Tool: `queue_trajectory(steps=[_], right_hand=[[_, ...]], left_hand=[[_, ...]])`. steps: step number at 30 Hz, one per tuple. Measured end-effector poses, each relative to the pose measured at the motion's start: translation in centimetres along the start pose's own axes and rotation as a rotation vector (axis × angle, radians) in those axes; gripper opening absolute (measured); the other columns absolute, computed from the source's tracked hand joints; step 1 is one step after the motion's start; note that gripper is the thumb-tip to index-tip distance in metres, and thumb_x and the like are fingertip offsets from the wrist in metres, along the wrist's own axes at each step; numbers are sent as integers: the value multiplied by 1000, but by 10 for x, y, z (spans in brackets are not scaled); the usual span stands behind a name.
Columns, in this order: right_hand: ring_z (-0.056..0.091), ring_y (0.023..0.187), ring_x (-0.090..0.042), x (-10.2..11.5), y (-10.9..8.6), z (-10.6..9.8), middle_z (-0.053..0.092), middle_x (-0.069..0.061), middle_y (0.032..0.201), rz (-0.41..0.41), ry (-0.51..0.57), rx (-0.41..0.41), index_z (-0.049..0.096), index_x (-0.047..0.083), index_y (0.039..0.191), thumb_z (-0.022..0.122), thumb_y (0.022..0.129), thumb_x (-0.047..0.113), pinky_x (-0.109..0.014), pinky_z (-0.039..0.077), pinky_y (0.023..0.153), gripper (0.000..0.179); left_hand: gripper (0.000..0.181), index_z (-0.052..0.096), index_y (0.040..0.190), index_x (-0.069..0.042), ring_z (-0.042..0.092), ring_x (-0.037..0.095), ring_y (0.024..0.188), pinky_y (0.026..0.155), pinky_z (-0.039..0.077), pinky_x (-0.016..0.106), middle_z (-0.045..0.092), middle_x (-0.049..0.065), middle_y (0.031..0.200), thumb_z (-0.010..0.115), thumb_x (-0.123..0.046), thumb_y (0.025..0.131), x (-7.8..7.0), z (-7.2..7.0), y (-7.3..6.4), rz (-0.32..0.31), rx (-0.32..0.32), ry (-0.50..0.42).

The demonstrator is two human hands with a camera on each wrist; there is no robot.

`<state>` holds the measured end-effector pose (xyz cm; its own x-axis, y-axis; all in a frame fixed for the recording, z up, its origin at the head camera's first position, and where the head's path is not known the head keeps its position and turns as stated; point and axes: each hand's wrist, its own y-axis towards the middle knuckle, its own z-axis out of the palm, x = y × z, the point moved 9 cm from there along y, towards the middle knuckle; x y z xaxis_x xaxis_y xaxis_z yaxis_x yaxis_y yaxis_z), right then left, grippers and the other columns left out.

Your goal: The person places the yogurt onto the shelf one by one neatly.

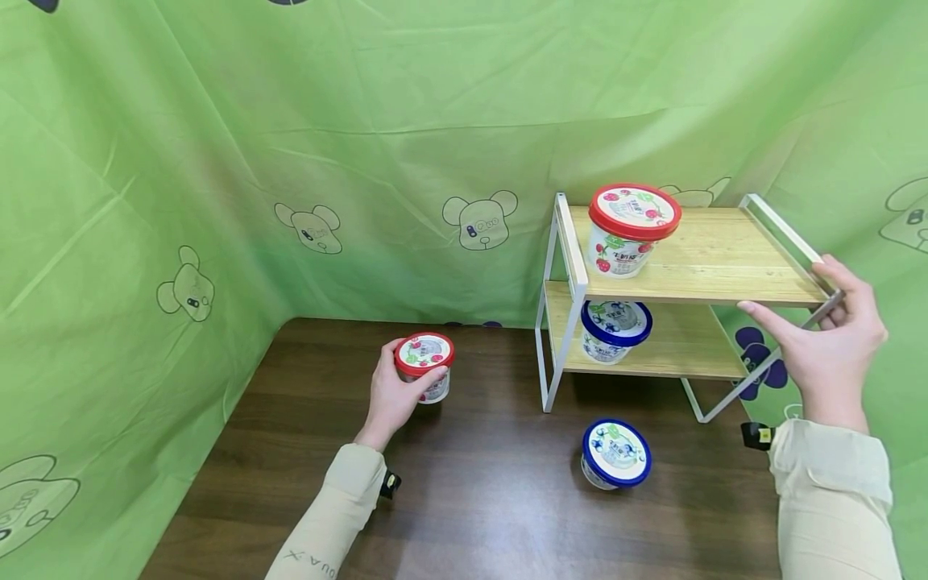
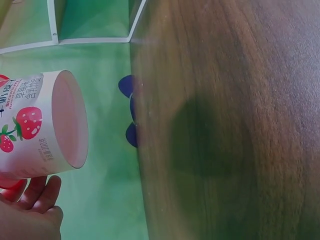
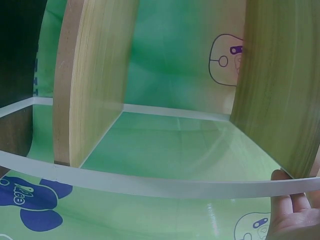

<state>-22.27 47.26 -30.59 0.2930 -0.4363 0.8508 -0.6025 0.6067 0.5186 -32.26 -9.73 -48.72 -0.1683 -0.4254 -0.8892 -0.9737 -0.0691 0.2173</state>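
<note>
My left hand [image 1: 392,396] grips a strawberry tub [image 1: 425,352] with a red lid, fingers and thumb around its sides. In the left wrist view the tub's pale bottom [image 2: 70,120] shows, held above the table with a shadow on the wood. My right hand [image 1: 837,342] holds the front right corner of a two-tier shelf [image 1: 747,254], thumb on the upper board's front edge and fingers around the white metal frame [image 3: 150,182]. Another red-lidded strawberry tub [image 1: 627,229] stands upright at the upper board's left end. Below it, a blue-lidded blueberry tub [image 1: 615,330] stands on the lower board.
A second blue-lidded tub [image 1: 616,453] stands on the dark wooden table [image 1: 493,499] in front of the shelf. Green cloth [image 1: 377,161] with printed bear heads hangs behind and at both sides. The shelf's white legs [image 1: 548,354] stand on the table.
</note>
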Motion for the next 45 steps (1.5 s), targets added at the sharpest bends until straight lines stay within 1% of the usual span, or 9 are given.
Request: queue_trajectory(steps=[7, 11, 14, 18, 24, 28, 32, 37, 45], right_hand=[[58, 116, -16, 2, -2, 0, 55, -6, 145, 21, -10, 1, 64, 10, 134, 88, 62, -17, -20, 44, 101, 81], [58, 117, -16, 2, -2, 0, 54, -7, 145, 20, -14, 2, 64, 10, 134, 88, 62, -16, -21, 44, 101, 81], [57, 117, -16, 2, -2, 0, 54, -7, 146, 22, -12, 2, 64, 10, 134, 88, 62, -16, -21, 44, 102, 80], [57, 120, -17, 2, -1, 0, 54, -7, 146, 28, -1, 0, 64, 10, 133, 88, 62, -17, -22, 43, 103, 80], [57, 119, -17, 5, -2, 1, 54, -7, 145, 22, 0, 0, 64, 9, 133, 88, 62, -17, -22, 43, 103, 80], [57, 119, -17, 7, -3, 1, 54, -6, 145, 35, -1, -2, 64, 10, 132, 88, 62, -17, -22, 43, 103, 79], [57, 121, -17, 7, -3, 1, 54, -6, 146, 48, 1, 0, 64, 10, 133, 88, 62, -16, -22, 43, 104, 79], [56, 121, -16, 8, -5, 1, 54, -5, 146, 62, 3, 0, 64, 11, 133, 88, 63, -16, -22, 42, 104, 79], [56, 120, -16, 6, -4, 1, 53, -5, 146, 55, -5, 9, 64, 12, 134, 88, 64, -16, -21, 42, 104, 79]], left_hand=[[83, 45, 139, -13, 54, 25, 118, 97, 50, 48, 56, 5, 129, 90, -45, 76, -6, 8, -2, -1, 19, -21], [85, 45, 140, -13, 55, 23, 117, 98, 49, 47, 57, 5, 129, 91, -44, 76, -11, 14, -3, 11, 30, -39], [85, 45, 140, -14, 55, 21, 118, 99, 49, 45, 57, 4, 129, 90, -45, 76, -13, 20, -3, 20, 44, -46], [86, 45, 140, -14, 55, 20, 117, 98, 49, 44, 56, 3, 129, 90, -47, 75, -16, 27, -5, 16, 63, -57], [90, 44, 141, -14, 55, 22, 117, 96, 51, 46, 57, 3, 128, 90, -50, 74, -20, 35, -8, 15, 81, -57], [91, 44, 142, -14, 55, 21, 116, 97, 51, 45, 56, 3, 128, 90, -52, 73, -24, 41, -10, 26, 98, -56], [92, 43, 142, -15, 56, 21, 116, 97, 50, 46, 57, 3, 128, 90, -53, 73, -27, 44, -11, 42, 101, -52], [92, 43, 143, -16, 55, 21, 116, 95, 51, 46, 56, 1, 127, 89, -55, 73, -28, 46, -12, 35, 97, -44], [93, 42, 144, -16, 55, 21, 116, 96, 50, 46, 57, 2, 128, 88, -56, 73, -36, 50, -14, 52, 108, -40]])
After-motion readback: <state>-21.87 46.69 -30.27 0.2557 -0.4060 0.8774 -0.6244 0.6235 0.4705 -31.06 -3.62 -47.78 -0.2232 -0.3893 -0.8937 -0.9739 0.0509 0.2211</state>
